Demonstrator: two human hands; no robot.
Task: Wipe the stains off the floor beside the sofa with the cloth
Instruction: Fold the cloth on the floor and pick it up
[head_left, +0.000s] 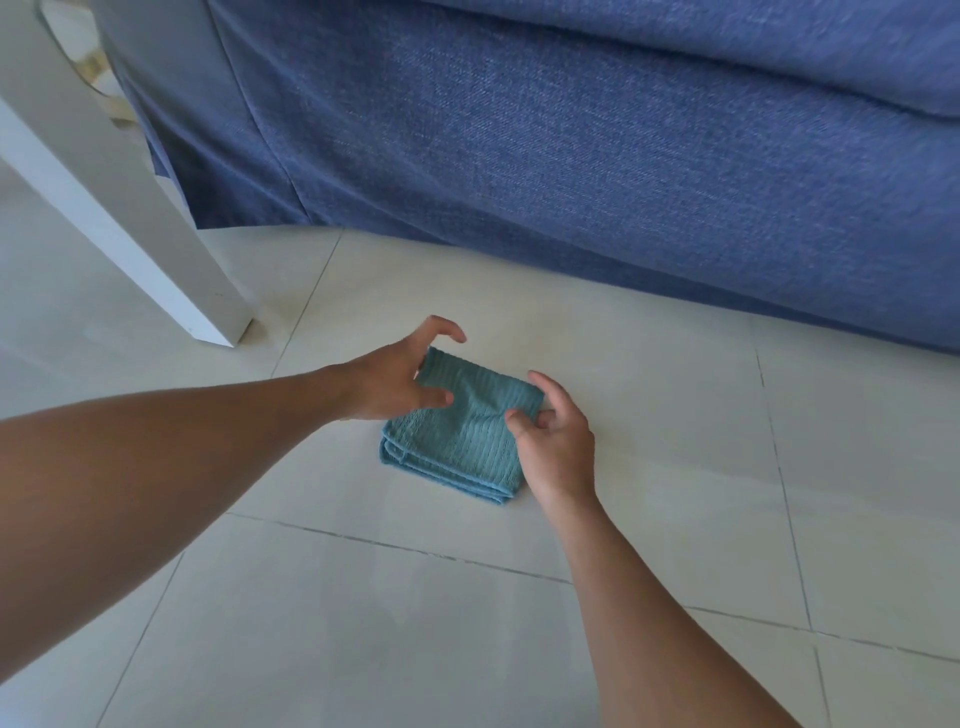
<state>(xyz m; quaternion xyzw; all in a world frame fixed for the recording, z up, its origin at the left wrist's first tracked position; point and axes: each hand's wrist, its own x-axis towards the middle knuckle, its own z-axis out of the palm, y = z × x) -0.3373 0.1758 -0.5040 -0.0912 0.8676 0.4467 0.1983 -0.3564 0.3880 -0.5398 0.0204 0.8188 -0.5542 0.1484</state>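
Observation:
A teal ribbed cloth (457, 436), folded into a thick square, lies flat on the pale tiled floor (649, 415) in front of the blue sofa (571, 156). My left hand (395, 379) hovers over the cloth's far left corner with fingers spread and curled, holding nothing. My right hand (556, 441) is at the cloth's right edge, thumb and fingers apart, fingertips touching or just above the fabric. I cannot make out distinct stains on the tiles, only faint yellowish marks near the table leg.
A white table leg (156, 249) slants down to the floor at the left, close to the cloth. The sofa's blue skirt reaches the floor along the back. Dark grout lines cross the tiles.

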